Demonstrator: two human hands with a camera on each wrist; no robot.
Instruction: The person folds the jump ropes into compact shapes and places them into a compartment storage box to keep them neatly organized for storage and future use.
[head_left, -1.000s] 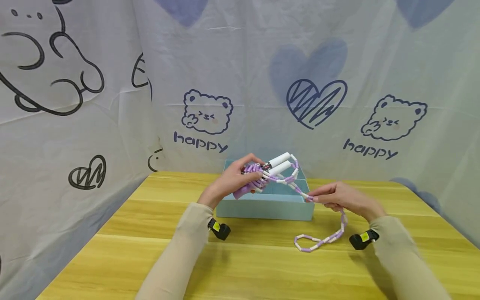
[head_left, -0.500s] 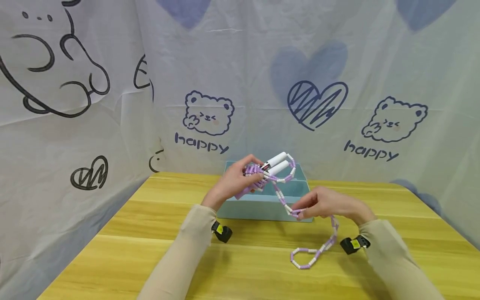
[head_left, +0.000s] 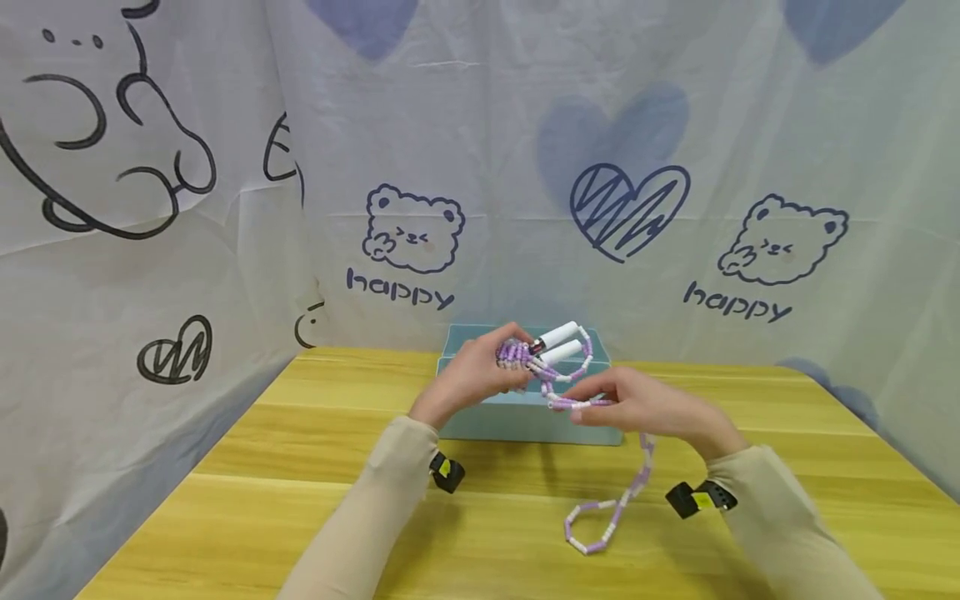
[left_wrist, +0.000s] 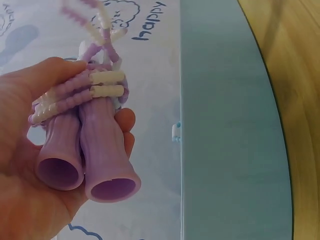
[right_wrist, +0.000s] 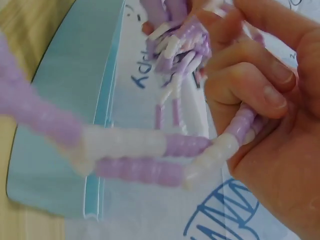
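A purple-and-white beaded jump rope is in both hands. My left hand grips its two handles side by side; their flared purple ends show in the left wrist view, and their white ends point up to the right. Several turns of beaded cord wrap around the handles. My right hand holds the doubled cord close by on the right, with fingers curled over it in the right wrist view. Below that hand, the cord's tail hangs in a loop over the table.
Behind the hands, a light-blue box stands on the yellow wood-grain table, its inside partly hidden by the hands and rope. A printed white cloth hangs along the back and left side.
My right hand has moved left, nearer the left hand, bringing the doubled cord along. The hanging loop has shifted left and lower in the head view. The left hand has dipped slightly.
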